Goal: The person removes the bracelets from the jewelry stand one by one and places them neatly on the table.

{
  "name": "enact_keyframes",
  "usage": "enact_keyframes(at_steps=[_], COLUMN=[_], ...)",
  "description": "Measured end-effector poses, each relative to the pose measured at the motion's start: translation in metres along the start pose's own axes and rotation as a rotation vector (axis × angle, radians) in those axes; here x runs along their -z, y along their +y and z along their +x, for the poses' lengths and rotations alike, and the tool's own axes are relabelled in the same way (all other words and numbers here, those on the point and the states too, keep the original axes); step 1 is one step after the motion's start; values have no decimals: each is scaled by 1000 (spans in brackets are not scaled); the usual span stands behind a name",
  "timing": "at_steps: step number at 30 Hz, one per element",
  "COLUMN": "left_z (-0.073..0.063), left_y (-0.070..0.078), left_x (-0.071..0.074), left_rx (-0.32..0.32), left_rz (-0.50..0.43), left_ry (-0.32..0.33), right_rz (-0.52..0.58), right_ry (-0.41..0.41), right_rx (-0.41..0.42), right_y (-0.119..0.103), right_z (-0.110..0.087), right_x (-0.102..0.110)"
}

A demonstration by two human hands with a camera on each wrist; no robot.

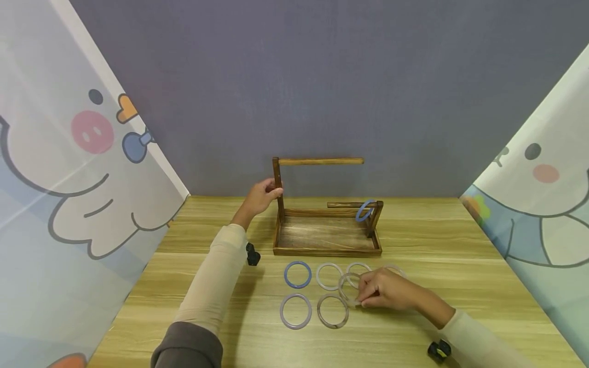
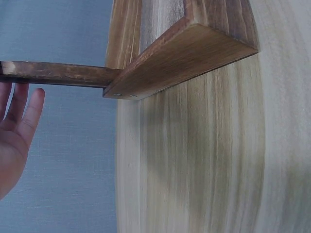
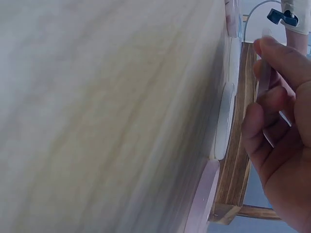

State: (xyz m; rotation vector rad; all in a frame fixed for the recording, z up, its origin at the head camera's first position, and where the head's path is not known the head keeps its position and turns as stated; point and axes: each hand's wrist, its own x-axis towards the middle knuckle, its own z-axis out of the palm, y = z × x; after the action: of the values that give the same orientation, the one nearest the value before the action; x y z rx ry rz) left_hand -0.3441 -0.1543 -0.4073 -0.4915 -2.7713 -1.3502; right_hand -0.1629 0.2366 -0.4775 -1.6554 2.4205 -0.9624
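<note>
A dark wooden bangle stand (image 1: 326, 252) has a tray base, a tall bar on the left and a short bar on the right. My left hand (image 1: 262, 197) holds its tall left post, thumb in front; in the left wrist view the fingers (image 2: 32, 114) reach the post's edge. A blue bangle (image 1: 359, 217) hangs on the short bar. Over the table, my right hand (image 1: 384, 290) pinches a pale translucent bangle (image 1: 341, 289) between thumb and fingers, tilted up. The right wrist view shows this bangle (image 3: 264, 77) edge-on.
Before the stand lie a blue bangle (image 1: 286, 276), a lavender one (image 1: 282, 313), a brownish one (image 1: 332, 326) and white ones (image 1: 318, 276). Another pale bangle (image 1: 397, 269) is partly hidden behind my right hand. A grey wall (image 1: 294, 102) rises behind the table (image 1: 184, 286).
</note>
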Motion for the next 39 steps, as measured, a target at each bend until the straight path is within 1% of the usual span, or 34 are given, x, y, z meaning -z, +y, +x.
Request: enact_keyframes(at_steps=[4,9,15,20,25,30,35,39], left_z=[1,3,4,3,3,3,3,2], left_y=[-1,-3,-3,-2,-1,-1,-2,-2], left_x=[0,1,0,0,0,0,0,0], left_rx=[-6,-9,-1,-1,-2,-6,-7,4], left_rz=[-12,-2,0,2,-7,-12,-7,-3], left_ry=[-1,-5,-10,-3,-4,-10,-6,-10], right_rz=[27,45,65,76,78,89,98,105], right_ry=[-31,-59,-107,-133,-149,-158,-152,-158], right_rx=[3,9,-6,-13,-17,-53,-47,-52], right_y=[-2,-5,-6,-7,-7,-7,-7,-6], right_z=[-5,-10,-14,-17,-19,-21,-21,-22], right_x=[2,2,2,2,2,2,2,1])
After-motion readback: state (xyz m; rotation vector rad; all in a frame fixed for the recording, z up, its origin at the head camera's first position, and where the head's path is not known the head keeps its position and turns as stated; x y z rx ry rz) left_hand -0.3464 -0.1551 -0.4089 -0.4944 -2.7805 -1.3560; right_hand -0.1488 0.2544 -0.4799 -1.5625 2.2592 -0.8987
